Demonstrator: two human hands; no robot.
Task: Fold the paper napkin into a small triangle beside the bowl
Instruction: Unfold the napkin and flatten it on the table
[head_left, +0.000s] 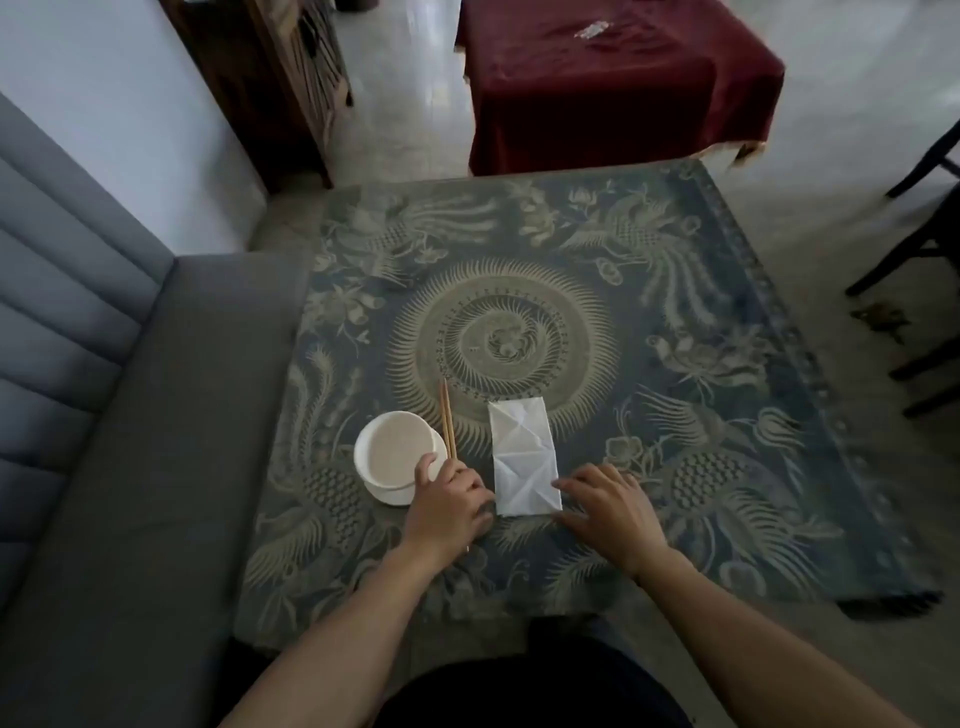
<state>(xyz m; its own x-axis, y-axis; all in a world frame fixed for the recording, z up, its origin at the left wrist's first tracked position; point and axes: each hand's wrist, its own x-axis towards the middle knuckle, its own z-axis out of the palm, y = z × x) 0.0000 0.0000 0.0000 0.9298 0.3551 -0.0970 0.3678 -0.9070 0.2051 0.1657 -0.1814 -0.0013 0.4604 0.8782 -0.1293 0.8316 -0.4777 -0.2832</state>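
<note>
A white paper napkin (523, 454) lies flat on the table as a long creased rectangle, just right of the chopsticks (447, 421). A white bowl (396, 448) sits on a white saucer (388, 492) to the left of them. My left hand (448, 503) rests between the bowl and the napkin's near left corner, fingers curled, thumb against the bowl's rim, over the chopsticks' near ends. Whether it grips them I cannot tell. My right hand (605, 503) lies palm down at the napkin's near right edge, fingers spread, fingertips touching the paper.
The table wears a dark blue cloth with a pale phoenix pattern (519, 338). A grey padded bench (130, 415) runs along the left. Beyond stand a table under a red cloth (613, 83), a dark wooden cabinet (280, 78), and dark chair legs (919, 249) at the right.
</note>
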